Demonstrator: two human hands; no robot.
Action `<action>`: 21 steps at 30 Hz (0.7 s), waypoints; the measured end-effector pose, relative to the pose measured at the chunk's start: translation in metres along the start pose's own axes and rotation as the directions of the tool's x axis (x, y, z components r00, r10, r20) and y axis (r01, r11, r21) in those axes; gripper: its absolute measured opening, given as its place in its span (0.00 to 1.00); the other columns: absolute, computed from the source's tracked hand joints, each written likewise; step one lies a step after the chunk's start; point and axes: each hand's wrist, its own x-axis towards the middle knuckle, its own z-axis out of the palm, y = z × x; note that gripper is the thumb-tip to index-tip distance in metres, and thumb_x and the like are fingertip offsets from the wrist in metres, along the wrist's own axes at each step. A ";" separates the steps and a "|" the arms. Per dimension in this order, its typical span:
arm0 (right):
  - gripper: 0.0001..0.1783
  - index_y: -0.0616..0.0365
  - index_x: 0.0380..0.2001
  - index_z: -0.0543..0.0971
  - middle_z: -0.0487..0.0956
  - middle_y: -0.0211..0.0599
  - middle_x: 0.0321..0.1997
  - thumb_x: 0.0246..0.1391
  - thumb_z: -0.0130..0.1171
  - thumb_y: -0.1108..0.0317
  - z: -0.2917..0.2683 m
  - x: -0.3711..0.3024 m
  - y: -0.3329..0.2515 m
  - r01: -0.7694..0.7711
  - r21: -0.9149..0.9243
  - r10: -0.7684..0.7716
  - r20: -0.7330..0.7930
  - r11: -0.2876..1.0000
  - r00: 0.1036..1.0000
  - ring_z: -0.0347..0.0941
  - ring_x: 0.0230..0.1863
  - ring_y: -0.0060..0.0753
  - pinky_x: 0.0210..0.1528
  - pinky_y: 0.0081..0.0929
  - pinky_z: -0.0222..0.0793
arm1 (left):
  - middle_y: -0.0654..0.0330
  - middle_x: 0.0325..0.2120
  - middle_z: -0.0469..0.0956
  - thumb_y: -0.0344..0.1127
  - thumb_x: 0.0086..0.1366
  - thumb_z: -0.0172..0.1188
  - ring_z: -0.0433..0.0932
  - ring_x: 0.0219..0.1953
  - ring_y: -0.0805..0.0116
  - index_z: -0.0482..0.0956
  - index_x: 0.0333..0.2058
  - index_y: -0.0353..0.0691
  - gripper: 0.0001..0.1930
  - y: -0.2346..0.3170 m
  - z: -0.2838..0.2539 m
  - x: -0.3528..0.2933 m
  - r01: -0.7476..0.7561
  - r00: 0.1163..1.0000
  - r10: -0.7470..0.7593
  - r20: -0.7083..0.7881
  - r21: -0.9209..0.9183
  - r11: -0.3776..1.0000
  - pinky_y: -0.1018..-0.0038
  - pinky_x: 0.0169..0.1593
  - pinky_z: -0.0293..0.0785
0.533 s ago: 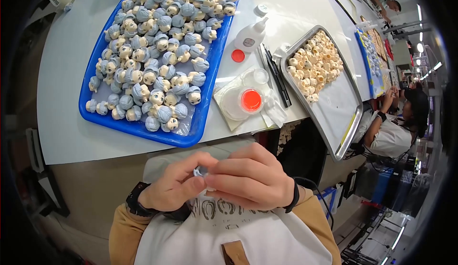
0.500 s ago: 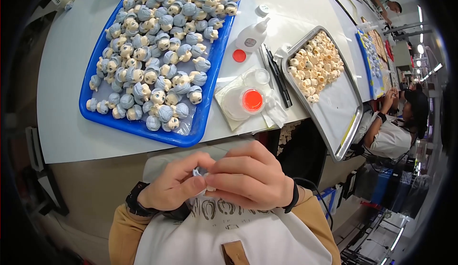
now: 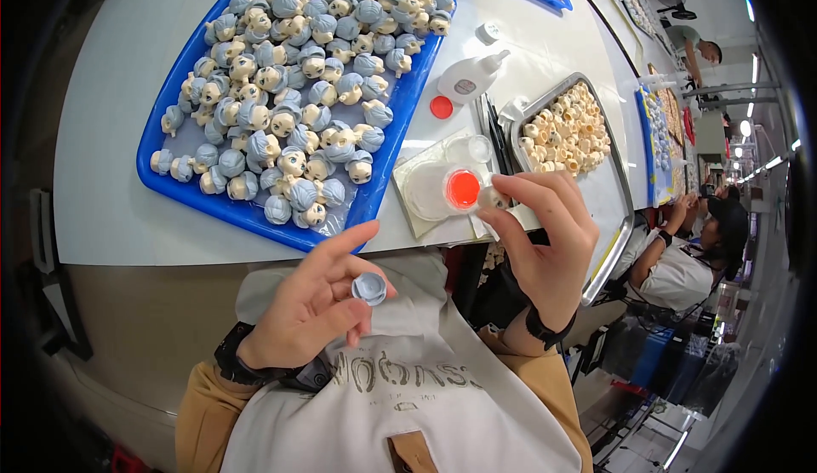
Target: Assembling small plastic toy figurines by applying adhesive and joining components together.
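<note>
My left hand (image 3: pixel 311 303) holds a small hollow blue-grey doll hair piece (image 3: pixel 369 288) between thumb and fingers, its open side facing up. The index finger of that hand is stretched out. Farther right, my right hand (image 3: pixel 549 239) pinches a small pale rounded piece (image 3: pixel 492 199), perhaps a doll face shell; the fingers partly hide it. This piece is right beside a translucent jar (image 3: pixel 425 190) with a bright red-orange round opening (image 3: pixel 463 189). Left of the jar, a blue tray (image 3: pixel 213 207) bears many doll heads with blue-grey hair (image 3: pixel 292 161).
A metal tray (image 3: pixel 631 209) of cream hollow pieces (image 3: pixel 574 128) stands right of the jar. Behind the jar are a white squeeze bottle (image 3: pixel 472 77), a red disc (image 3: pixel 441 107) and dark tweezers (image 3: pixel 498 137). Another person (image 3: pixel 681 264) sits at the far right.
My hands have parted. The right hand has moved right and forward to the jar with the pale piece; the left stays low with the hair piece, fingers looser. The view has shifted slightly.
</note>
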 end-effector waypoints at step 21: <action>0.17 0.58 0.32 0.78 0.78 0.35 0.31 0.34 0.70 0.78 0.013 -0.015 0.011 0.066 0.018 -0.064 -0.090 0.998 0.994 0.71 0.31 0.38 0.32 0.29 0.66 | 0.53 0.44 0.74 0.23 0.60 0.55 0.75 0.47 0.68 0.65 0.50 0.29 0.19 -0.010 -0.016 0.002 -0.214 0.976 0.213 -0.042 -0.017 0.977 0.68 0.53 0.73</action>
